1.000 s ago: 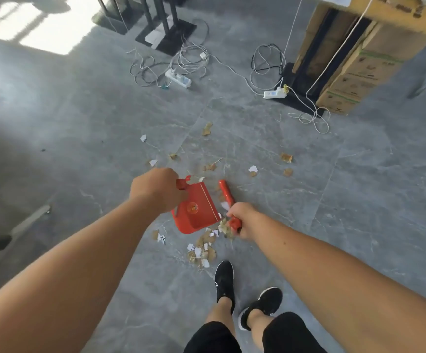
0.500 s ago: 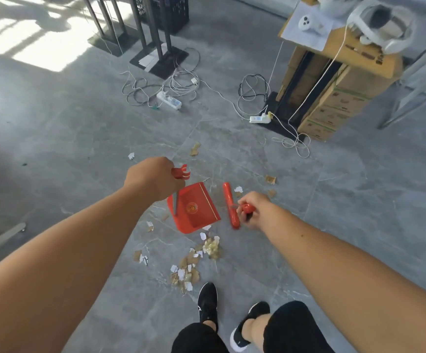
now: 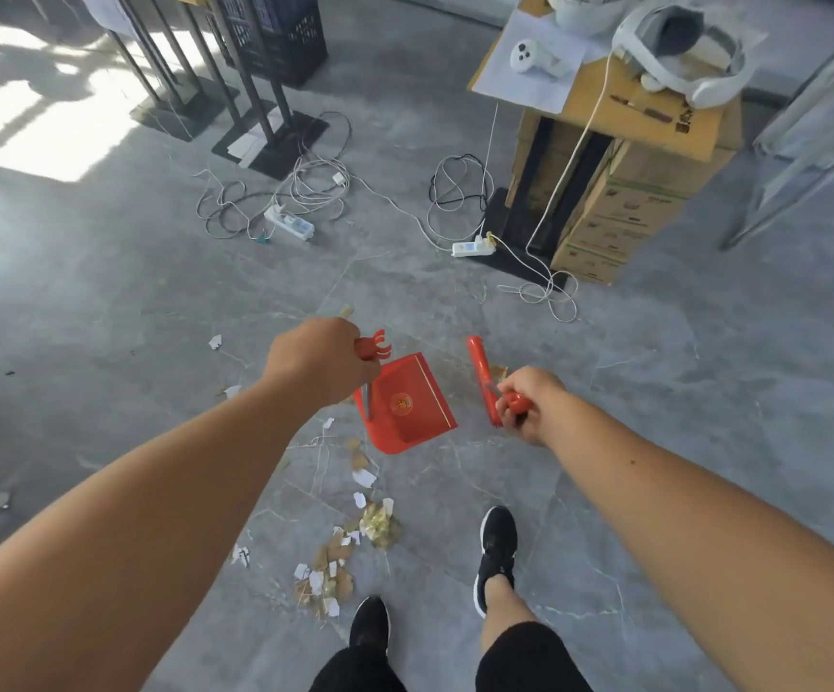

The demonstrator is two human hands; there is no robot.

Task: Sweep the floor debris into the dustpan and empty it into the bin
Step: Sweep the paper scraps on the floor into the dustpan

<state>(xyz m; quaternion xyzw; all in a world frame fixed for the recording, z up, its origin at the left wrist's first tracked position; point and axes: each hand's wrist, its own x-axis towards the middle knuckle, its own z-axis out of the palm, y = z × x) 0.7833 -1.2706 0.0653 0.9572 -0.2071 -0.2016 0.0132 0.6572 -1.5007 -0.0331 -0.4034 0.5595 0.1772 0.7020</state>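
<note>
Debris (image 3: 350,546) is piled on the floor (image 3: 105,317) just nearer than the dustpan (image 3: 405,407), whose handle is gripped by the left hand (image 3: 315,362); the brush (image 3: 482,377) to its right is clenched in the right hand (image 3: 530,402).

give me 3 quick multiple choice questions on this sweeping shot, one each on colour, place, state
1. The dustpan is: A) red B) blue C) grey
2. The main debris pile lies: A) inside the dustpan B) on the boxes C) on the floor near the shoes
3. The right hand: A) hangs open B) grips the broom C) presses the floor
Answers: 1 A, the pan is plainly red; 2 C, scraps lie on the tiles by the black shoes; 3 B, it curls round the red handle.
</note>
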